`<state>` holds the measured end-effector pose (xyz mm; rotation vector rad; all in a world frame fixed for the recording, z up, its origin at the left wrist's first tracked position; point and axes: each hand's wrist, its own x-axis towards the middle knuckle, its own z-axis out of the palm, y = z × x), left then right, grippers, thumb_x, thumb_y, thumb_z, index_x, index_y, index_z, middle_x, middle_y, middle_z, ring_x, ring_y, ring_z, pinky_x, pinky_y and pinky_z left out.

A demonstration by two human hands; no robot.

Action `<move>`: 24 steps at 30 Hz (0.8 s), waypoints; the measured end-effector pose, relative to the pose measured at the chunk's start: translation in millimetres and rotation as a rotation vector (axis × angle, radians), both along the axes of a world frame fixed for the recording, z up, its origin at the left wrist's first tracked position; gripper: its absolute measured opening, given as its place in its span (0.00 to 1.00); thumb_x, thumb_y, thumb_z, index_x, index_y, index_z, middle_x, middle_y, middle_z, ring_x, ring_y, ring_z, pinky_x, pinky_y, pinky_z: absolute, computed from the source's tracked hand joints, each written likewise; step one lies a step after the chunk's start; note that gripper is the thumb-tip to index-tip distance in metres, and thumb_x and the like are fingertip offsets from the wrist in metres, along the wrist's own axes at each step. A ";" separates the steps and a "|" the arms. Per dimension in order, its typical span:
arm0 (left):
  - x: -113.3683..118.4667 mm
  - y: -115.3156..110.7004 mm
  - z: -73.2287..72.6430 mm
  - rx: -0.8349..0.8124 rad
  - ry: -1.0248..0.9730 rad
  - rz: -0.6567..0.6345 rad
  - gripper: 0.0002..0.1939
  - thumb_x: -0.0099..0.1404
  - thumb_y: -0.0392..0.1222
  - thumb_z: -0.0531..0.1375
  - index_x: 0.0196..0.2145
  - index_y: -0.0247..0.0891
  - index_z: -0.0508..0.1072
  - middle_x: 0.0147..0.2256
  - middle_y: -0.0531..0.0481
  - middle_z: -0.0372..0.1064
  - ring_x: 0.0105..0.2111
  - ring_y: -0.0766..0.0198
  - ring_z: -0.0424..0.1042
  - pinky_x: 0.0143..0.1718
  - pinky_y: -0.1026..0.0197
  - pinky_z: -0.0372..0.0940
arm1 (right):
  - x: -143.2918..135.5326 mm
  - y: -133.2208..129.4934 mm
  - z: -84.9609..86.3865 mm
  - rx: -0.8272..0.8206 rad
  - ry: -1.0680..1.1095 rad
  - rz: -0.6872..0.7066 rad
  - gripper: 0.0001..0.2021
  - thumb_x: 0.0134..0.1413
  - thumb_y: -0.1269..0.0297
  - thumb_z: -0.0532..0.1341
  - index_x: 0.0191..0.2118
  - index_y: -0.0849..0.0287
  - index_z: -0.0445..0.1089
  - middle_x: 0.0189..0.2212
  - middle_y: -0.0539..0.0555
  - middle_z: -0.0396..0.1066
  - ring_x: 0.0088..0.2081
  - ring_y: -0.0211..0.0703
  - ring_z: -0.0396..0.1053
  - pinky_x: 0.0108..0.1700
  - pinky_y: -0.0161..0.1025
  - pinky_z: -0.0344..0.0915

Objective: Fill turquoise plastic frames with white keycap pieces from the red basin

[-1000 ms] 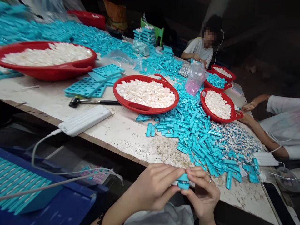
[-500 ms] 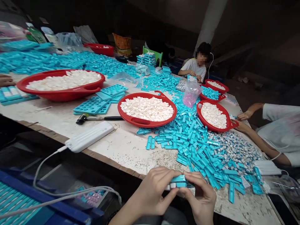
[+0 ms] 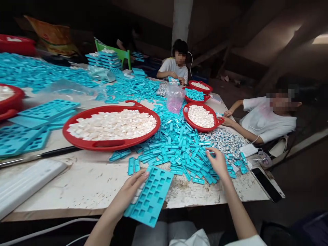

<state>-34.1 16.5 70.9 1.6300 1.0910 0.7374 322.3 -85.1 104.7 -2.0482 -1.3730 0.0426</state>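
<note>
My left hand (image 3: pixel 132 191) grips a blue tray (image 3: pixel 153 194) with square pockets by its left side, over the table's front edge. White pieces (image 3: pixel 138 193) sit in a row beside my fingers on the tray's left part. Over the heap of blue strips (image 3: pixel 179 147), my right hand (image 3: pixel 217 162) is raised with thumb and forefinger close together; a small pale thing seems to be at the fingertips, too small to make out. Behind the tray stands a red basin (image 3: pixel 112 145) full of white pieces.
More red basins (image 3: pixel 202 129) stand farther back. Blue trays (image 3: pixel 48 114) and a black-handled tool (image 3: pixel 61 151) lie at the left, near a white power strip (image 3: pixel 30 184). A phone (image 3: pixel 266 184) rests at the right edge. Two people sit beyond the table, hands at work.
The view has turned right. My hands have parted: my left hand keeps the blue tray, now showing its pocketed face, while my right hand has let go and reached out over the strips.
</note>
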 end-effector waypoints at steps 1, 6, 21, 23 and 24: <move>1.8 -1.6 -0.3 -0.022 0.020 -0.021 0.26 0.63 0.63 0.61 0.48 0.41 0.80 0.48 0.41 0.79 0.50 0.43 0.77 0.48 0.48 0.74 | 16.3 8.3 -2.2 -0.020 -0.058 -0.042 0.13 0.63 0.64 0.57 0.46 0.58 0.77 0.45 0.56 0.78 0.45 0.48 0.74 0.48 0.41 0.69; 23.1 -5.6 17.0 -0.056 0.087 -0.318 0.26 0.61 0.62 0.62 0.50 0.44 0.80 0.54 0.47 0.76 0.55 0.43 0.74 0.55 0.49 0.69 | 70.1 44.7 -4.9 -0.099 -0.240 -0.145 0.14 0.60 0.67 0.57 0.45 0.61 0.78 0.45 0.61 0.75 0.51 0.55 0.67 0.53 0.45 0.62; -3.6 -30.8 13.3 0.202 0.041 -0.099 0.10 0.69 0.49 0.57 0.33 0.43 0.64 0.47 0.46 0.76 0.49 0.54 0.75 0.49 0.54 0.69 | 74.8 48.2 2.3 -0.087 -0.402 -0.078 0.13 0.61 0.61 0.58 0.41 0.61 0.77 0.39 0.61 0.74 0.45 0.54 0.69 0.49 0.47 0.64; -7.9 -36.4 7.3 0.212 0.036 -0.118 0.06 0.69 0.46 0.57 0.36 0.43 0.64 0.48 0.46 0.75 0.50 0.55 0.74 0.49 0.54 0.69 | 46.4 36.2 3.7 0.057 -0.313 0.017 0.13 0.63 0.58 0.59 0.42 0.61 0.76 0.37 0.59 0.75 0.41 0.51 0.71 0.47 0.45 0.66; -9.0 -38.1 5.6 0.217 0.034 -0.134 0.04 0.69 0.45 0.56 0.39 0.43 0.66 0.48 0.46 0.75 0.49 0.55 0.74 0.50 0.54 0.68 | 27.3 29.2 3.4 0.138 -0.233 0.097 0.13 0.63 0.57 0.59 0.42 0.60 0.76 0.37 0.57 0.76 0.39 0.50 0.71 0.45 0.44 0.67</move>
